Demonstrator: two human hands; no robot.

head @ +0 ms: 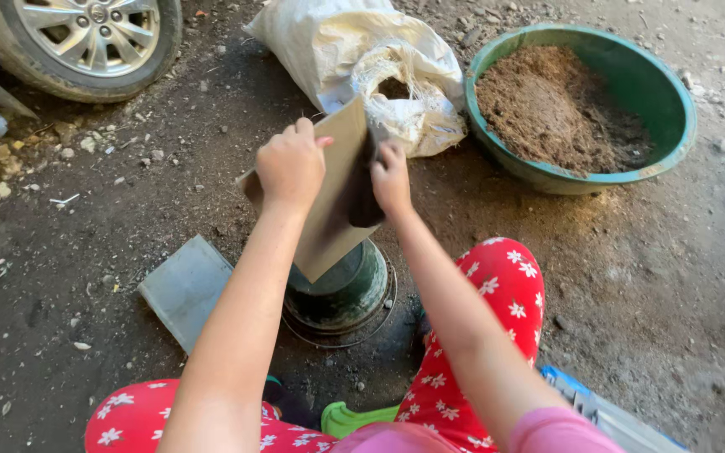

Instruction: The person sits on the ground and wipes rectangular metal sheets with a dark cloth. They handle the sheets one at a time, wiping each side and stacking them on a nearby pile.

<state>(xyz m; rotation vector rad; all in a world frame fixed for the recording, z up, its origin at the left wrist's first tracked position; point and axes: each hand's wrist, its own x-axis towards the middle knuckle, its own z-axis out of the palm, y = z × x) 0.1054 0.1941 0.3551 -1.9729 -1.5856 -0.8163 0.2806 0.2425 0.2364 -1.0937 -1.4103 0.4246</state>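
My left hand [291, 164] grips the upper edge of a tan cardboard sheet [333, 210] that is tilted down over a round green pot [346, 289] standing on the ground. My right hand [390, 176] holds the sheet's right side, where dark soil lies on it. The pot sits between my knees, which are in red trousers with white flowers [497, 294]. The inside of the pot is mostly hidden by the cardboard.
A white woven sack [354, 50] with soil in its open mouth lies behind the pot. A green basin [673, 101] holding brown soil stands at the upper right. A grey flat tile [186, 289] lies left of the pot. A car wheel [86, 38] is at the upper left.
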